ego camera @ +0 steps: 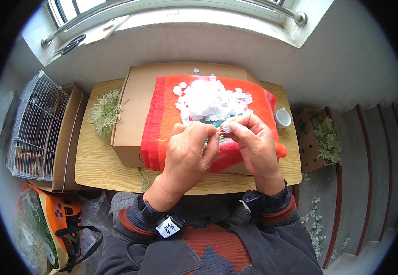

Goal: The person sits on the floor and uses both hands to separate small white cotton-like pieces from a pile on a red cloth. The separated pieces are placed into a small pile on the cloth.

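My left hand (188, 153) pinches thin yellowish stems (160, 140), whose ends stick out on both sides of the fist. Close by on the right, my right hand (259, 146) holds a small white artificial flower (226, 128) between thumb and forefinger, right at the stem tips. Fingers hide whether the stem passes through the flower. Just beyond both hands, a heap of white artificial flowers (209, 99) lies on a folded red and orange blanket (157, 113). The blanket covers most of a cardboard box (133, 96) on a wooden table (96, 172).
Green artificial sprigs (107, 111) lie at the table's left, and a white cup (283, 118) stands at its right edge. A wire cage (39, 130) is farther left. Stairs (353, 172) descend on the right, beside a box of greenery (324, 139). Scissors (73, 44) rest on the windowsill.
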Motion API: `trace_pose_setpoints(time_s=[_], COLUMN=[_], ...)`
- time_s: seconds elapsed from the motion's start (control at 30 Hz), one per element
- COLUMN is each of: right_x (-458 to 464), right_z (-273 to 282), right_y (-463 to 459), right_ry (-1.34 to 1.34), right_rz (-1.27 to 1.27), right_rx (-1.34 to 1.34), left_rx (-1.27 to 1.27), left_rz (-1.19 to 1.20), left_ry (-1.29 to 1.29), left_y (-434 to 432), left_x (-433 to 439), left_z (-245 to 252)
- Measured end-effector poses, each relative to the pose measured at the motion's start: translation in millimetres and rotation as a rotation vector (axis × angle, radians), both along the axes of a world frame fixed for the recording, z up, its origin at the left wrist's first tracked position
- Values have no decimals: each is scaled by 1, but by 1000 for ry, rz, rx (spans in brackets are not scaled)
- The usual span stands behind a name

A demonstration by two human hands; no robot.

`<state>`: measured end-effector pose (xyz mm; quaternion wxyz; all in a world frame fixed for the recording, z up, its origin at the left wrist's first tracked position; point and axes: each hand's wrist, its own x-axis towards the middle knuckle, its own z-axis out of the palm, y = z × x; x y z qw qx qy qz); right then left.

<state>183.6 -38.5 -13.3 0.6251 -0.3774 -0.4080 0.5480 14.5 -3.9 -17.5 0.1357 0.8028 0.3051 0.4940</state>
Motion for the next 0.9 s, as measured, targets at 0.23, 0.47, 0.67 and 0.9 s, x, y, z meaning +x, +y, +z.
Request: trace_pose_setpoints(time_s=[0.23, 0.47, 0.67, 0.9], right_x=[-1, -2, -3, 0], right_z=[-1, 1, 9, 4], right_y=[-1, -2, -6, -2], right_ry=[-41, -154, -314, -796], right_rz=[-12, -19, -62, -148], right_rx=[16, 36, 42, 306], left_rx=[83, 138, -56, -353], left_rz=[29, 24, -25, -120], left_ry=[27, 29, -38, -129], left_y=[1, 2, 2, -4], left_x=[1, 4, 2, 0], left_z=[0, -2, -4, -1])
